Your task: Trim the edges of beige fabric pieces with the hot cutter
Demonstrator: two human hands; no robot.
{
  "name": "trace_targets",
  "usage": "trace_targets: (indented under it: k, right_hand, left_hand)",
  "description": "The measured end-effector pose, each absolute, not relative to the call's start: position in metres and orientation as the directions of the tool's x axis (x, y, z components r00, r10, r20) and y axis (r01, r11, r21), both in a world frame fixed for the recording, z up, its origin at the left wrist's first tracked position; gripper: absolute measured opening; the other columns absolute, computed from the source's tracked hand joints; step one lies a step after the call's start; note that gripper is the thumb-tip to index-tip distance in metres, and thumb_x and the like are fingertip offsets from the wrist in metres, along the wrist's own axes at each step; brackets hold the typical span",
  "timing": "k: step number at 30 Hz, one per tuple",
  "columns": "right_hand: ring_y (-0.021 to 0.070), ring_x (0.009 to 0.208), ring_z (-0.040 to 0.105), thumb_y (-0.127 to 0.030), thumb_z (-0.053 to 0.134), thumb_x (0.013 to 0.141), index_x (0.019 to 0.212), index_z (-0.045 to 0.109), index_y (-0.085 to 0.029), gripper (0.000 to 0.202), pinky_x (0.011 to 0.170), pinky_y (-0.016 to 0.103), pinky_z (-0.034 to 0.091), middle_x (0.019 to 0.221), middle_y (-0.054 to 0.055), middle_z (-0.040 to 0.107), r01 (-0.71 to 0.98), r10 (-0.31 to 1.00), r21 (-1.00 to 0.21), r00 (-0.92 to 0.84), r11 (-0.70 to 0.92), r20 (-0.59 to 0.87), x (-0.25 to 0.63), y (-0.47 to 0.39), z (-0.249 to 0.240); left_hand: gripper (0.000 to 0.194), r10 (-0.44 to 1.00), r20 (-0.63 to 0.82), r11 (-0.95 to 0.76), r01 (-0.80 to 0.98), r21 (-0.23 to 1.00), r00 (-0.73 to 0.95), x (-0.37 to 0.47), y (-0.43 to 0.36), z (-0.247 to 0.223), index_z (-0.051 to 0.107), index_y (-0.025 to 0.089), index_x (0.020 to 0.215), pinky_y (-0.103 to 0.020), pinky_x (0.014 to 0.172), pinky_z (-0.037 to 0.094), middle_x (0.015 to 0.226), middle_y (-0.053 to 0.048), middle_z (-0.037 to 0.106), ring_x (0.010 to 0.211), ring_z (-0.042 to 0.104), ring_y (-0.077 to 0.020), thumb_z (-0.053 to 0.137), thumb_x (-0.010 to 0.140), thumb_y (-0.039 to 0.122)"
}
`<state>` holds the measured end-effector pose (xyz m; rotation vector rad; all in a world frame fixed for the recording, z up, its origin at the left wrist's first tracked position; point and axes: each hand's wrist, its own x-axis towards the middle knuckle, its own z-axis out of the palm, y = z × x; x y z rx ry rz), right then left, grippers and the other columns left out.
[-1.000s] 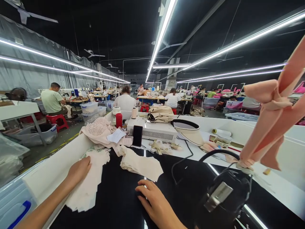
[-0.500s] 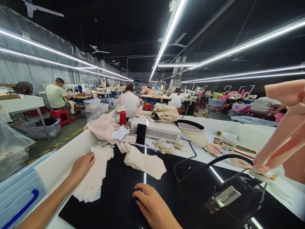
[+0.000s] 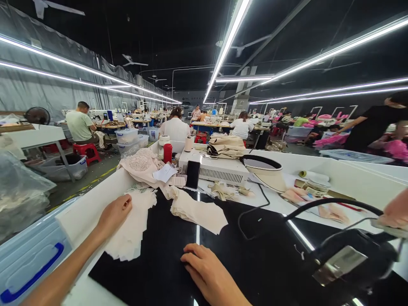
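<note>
My left hand [image 3: 115, 213] lies at the left edge of a fanned stack of thin white fabric pieces [image 3: 133, 231]. Its fingers are curled together, and whatever is between them is hidden. My right hand [image 3: 208, 272] rests on the glossy black tabletop [image 3: 165, 263], fingers bent and slightly apart, with nothing seen in it. Beyond it lies a second pile of cream fabric pieces [image 3: 199, 210], apart from both hands. Crumpled pale pink lace fabric [image 3: 140, 163] is heaped behind the left stack.
A phone [image 3: 193, 174] leans against a white vented box [image 3: 216, 168]. A cream visor [image 3: 266, 172] stands right of it. At the near right is a black device with a metal plate [image 3: 342, 263] and cable. A blue-handled bin [image 3: 35, 259] stands left. Co-workers sit ahead.
The view has shifted slightly. The black device and hanging peach cloth moved right, the cloth mostly out of view. A person in black now shows at right. My left fingers look more curled; my right hand hardly changes.
</note>
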<state>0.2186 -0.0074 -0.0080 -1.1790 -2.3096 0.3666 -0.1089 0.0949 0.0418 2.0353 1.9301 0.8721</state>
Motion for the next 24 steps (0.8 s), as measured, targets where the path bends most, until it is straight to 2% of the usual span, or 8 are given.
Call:
trace_targets:
  k: [4, 6, 8, 11, 13, 18, 21, 24]
  right_hand:
    - [0.0252, 0.107, 0.074, -0.031, 0.06, 0.099, 0.11, 0.076, -0.028, 0.019, 0.098, 0.038, 0.058, 0.118, 0.007, 0.075, 0.489, 0.904, -0.783, -0.369, 0.385, 0.214, 0.214, -0.004, -0.009]
    - [0.027, 0.108, 0.073, -0.052, 0.068, 0.094, 0.114, 0.077, -0.026, 0.034, 0.098, 0.039, 0.058, 0.114, 0.009, 0.077, 0.305, 0.955, -0.939, -0.29, 0.159, 0.068, 0.206, -0.004, -0.008]
    - [0.0281, 0.109, 0.073, -0.07, 0.074, 0.083, 0.118, 0.076, -0.023, 0.059, 0.095, 0.038, 0.06, 0.115, 0.011, 0.078, 0.044, 0.971, -0.994, -0.214, -0.097, -0.104, 0.194, -0.007, -0.005]
    - [0.0253, 0.104, 0.074, -0.077, 0.081, 0.073, 0.117, 0.076, -0.019, 0.073, 0.086, 0.033, 0.061, 0.113, 0.013, 0.079, -0.322, 0.918, -0.862, -0.199, -0.391, -0.342, 0.179, -0.012, 0.004]
    - [0.0208, 0.093, 0.075, -0.072, 0.087, 0.069, 0.117, 0.075, -0.02, 0.072, 0.078, 0.029, 0.061, 0.104, 0.01, 0.08, -0.475, 0.883, -0.745, -0.217, -0.468, -0.416, 0.175, -0.013, 0.01]
    - [0.0117, 0.074, 0.07, -0.046, 0.104, 0.057, 0.117, 0.072, -0.023, 0.072, 0.062, 0.019, 0.054, 0.094, 0.001, 0.079, -0.657, 0.922, -0.675, -0.085, -0.337, -0.377, 0.181, -0.015, 0.014]
    - [0.0163, 0.086, 0.075, -0.034, 0.105, 0.059, 0.123, 0.069, -0.022, 0.075, 0.072, 0.024, 0.059, 0.1, 0.003, 0.08, -0.671, 0.933, -0.682, -0.039, -0.29, -0.358, 0.187, -0.017, 0.009]
    - [0.0205, 0.093, 0.076, -0.035, 0.104, 0.061, 0.122, 0.069, -0.02, 0.072, 0.08, 0.029, 0.061, 0.105, 0.007, 0.081, -0.657, 0.944, -0.705, -0.029, -0.267, -0.33, 0.189, -0.02, 0.006]
  left_hand:
    - [0.016, 0.953, 0.291, -0.244, 0.77, 0.59, 0.079, -0.091, 0.082, 0.054, 0.053, 0.025, 0.089, -0.027, 0.074, 0.046, 0.089, 0.001, 0.068, 0.083, 0.066, -0.02, 0.041, 0.094, 0.035]
    - [0.02, 0.942, 0.3, -0.312, 0.724, 0.615, 0.15, -0.076, 0.073, 0.058, 0.055, 0.025, 0.09, -0.025, 0.073, 0.048, 0.09, 0.001, 0.068, 0.084, 0.066, -0.018, 0.041, 0.095, 0.039]
    - [0.021, 0.929, 0.294, -0.366, 0.672, 0.644, 0.224, -0.059, 0.061, 0.061, 0.057, 0.025, 0.091, -0.023, 0.069, 0.048, 0.086, 0.002, 0.067, 0.078, 0.064, -0.0161, 0.042, 0.094, 0.039]
    - [0.019, 0.895, 0.261, -0.427, 0.52, 0.74, 0.363, -0.037, 0.042, 0.061, 0.059, 0.023, 0.092, -0.022, 0.064, 0.046, 0.08, 0.003, 0.066, 0.072, 0.061, -0.0143, 0.046, 0.095, 0.036]
    - [0.014, 0.857, 0.248, -0.447, 0.415, 0.793, 0.451, -0.026, 0.031, 0.059, 0.06, 0.022, 0.092, -0.023, 0.067, 0.046, 0.082, 0.002, 0.066, 0.073, 0.06, -0.0138, 0.05, 0.094, 0.032]
    - [0.007, 0.809, 0.245, -0.449, 0.291, 0.845, 0.535, -0.015, 0.02, 0.051, 0.056, 0.021, 0.087, -0.024, 0.069, 0.041, 0.079, 0.003, 0.06, 0.073, 0.056, -0.0132, 0.052, 0.091, 0.025]
    - [0.008, 0.811, 0.194, -0.358, 0.206, 0.911, 0.551, -0.014, 0.02, 0.045, 0.053, 0.02, 0.083, -0.025, 0.07, 0.039, 0.079, 0.003, 0.056, 0.075, 0.053, -0.0133, 0.056, 0.088, 0.026]
    - [0.023, 0.836, 0.103, -0.146, 0.038, 0.989, 0.539, -0.01, 0.023, 0.037, 0.053, 0.019, 0.086, -0.025, 0.072, 0.04, 0.081, 0.002, 0.055, 0.076, 0.05, -0.013, 0.065, 0.09, 0.038]
